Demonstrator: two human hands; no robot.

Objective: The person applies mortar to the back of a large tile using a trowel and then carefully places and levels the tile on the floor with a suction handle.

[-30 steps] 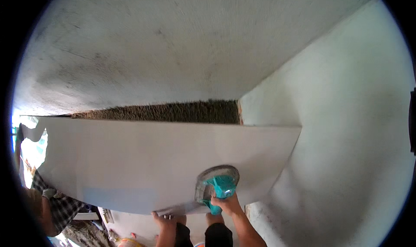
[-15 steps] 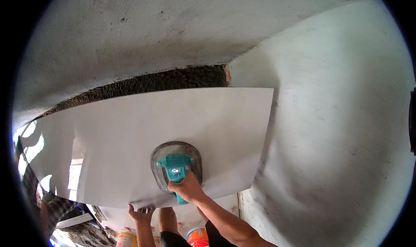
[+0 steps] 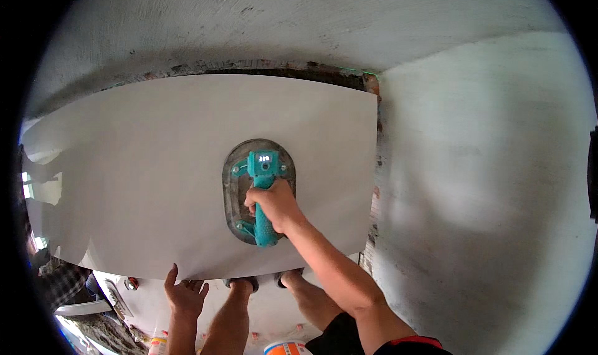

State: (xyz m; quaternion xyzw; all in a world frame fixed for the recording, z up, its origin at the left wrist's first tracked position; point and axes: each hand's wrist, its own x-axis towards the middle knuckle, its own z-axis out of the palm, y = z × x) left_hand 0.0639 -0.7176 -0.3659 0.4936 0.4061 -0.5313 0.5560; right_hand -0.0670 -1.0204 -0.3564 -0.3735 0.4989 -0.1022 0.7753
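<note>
A large pale tile slab (image 3: 156,168) spans the view, its far edge close to the rough wall. On its face sits an oval vacuum suction lifter (image 3: 232,193) with a dark pad, a teal handle and a small lit display. My right hand (image 3: 277,204) is closed round that handle. At the slab's near edge is my left hand (image 3: 185,294), fingers apart, one digit reaching up over the edge. Whether its other fingertips press on the slab I cannot tell.
A pale plastered wall (image 3: 479,180) rises on the right, another (image 3: 205,18) beyond the slab. Tiled floor (image 3: 261,311) lies by my feet, with an orange-and-white bucket (image 3: 286,349) at the bottom. Another person's plaid sleeve (image 3: 65,283) shows at far left.
The slab has moved away from me, covering most of the dark strip along the far wall. My right hand and the lifter moved with it. My left hand shifted slightly left.
</note>
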